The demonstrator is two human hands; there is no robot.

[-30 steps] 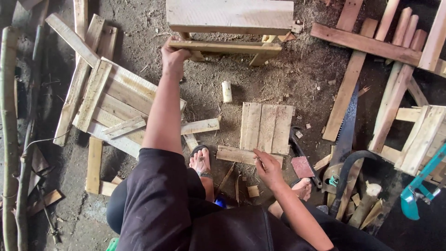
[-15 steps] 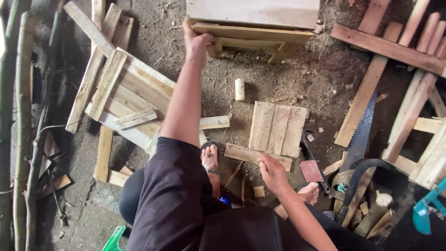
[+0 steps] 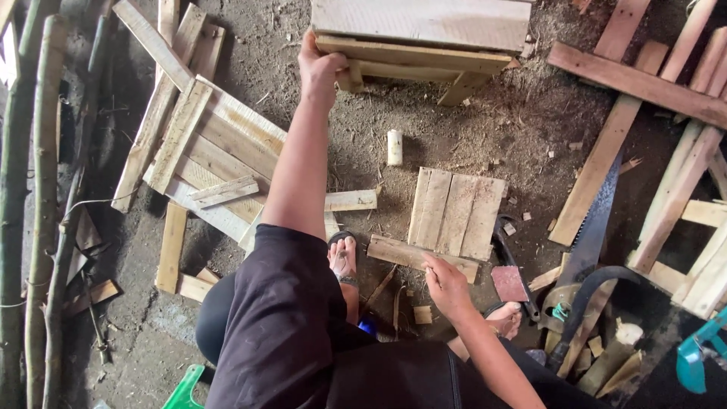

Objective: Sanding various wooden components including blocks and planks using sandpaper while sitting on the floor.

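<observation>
My left hand [image 3: 319, 67] reaches far forward and grips the lower rail of a wooden stool-like frame [image 3: 424, 45] standing on the dirt floor at the top of the head view. My right hand [image 3: 447, 284] rests low near my feet, its fingers on a short wooden batten [image 3: 394, 251] that lies across the near edge of a small panel of joined planks [image 3: 457, 212]. My sandalled left foot [image 3: 343, 259] is just left of that batten.
A larger slatted panel [image 3: 219, 163] lies to the left with loose planks around it. A hand saw [image 3: 594, 223], a hammer [image 3: 511, 254] and a red block [image 3: 509, 283] lie to the right. More timber strips [image 3: 651, 113] are stacked at the right; poles [image 3: 42, 189] run along the left.
The view has shifted so the stool-like frame sits more to the right. My left hand keeps its hold on the frame's rail and my right hand stays on the batten.
</observation>
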